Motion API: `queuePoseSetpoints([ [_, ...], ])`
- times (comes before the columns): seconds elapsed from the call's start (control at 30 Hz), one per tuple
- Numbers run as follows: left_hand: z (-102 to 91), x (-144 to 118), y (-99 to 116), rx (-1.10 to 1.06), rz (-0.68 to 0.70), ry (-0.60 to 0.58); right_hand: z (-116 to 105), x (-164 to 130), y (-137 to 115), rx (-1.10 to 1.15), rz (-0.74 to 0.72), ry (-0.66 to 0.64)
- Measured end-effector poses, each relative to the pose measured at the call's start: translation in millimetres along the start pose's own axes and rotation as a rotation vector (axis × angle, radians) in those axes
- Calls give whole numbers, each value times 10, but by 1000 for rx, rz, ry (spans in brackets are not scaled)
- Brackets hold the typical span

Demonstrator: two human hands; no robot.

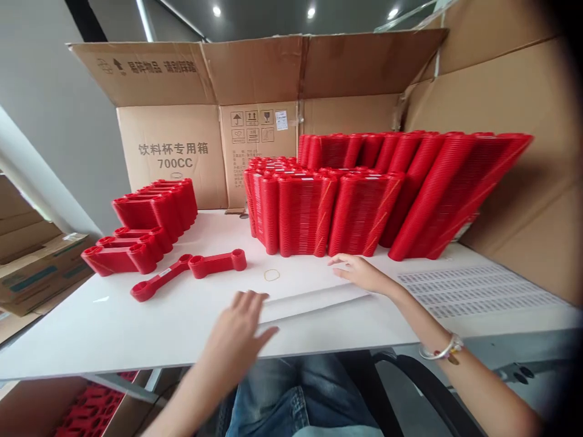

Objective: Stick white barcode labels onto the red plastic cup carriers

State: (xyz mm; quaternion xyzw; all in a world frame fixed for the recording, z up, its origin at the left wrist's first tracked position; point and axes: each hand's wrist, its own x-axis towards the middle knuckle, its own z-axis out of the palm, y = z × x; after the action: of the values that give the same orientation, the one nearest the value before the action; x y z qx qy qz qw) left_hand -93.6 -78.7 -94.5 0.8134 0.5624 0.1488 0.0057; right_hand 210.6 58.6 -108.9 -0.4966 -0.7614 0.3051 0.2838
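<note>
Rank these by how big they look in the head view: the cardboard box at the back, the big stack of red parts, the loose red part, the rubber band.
1. cardboard box
2. big stack of red parts
3. loose red part
4. rubber band

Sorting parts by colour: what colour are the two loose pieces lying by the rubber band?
Both loose pieces are solid red; the head view shows them.

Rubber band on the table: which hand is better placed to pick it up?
Probably the left hand: it lies flat just below the rubber band, while the right hand rests farther off on the white sheet.
</note>
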Motion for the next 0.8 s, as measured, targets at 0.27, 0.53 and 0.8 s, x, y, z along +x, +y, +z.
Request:
queuePoseSetpoints([
  [0.27,497,802,1300,-54,228,-128,-358,-162,281,-64,-8,107],
  [0.53,1030,928,1216,8,79,-271,-319,-431,210,-334,-44,79],
  [0.8,979,895,1122,-106,132,-273,-211,-101,139,-540,-5,-126],
])
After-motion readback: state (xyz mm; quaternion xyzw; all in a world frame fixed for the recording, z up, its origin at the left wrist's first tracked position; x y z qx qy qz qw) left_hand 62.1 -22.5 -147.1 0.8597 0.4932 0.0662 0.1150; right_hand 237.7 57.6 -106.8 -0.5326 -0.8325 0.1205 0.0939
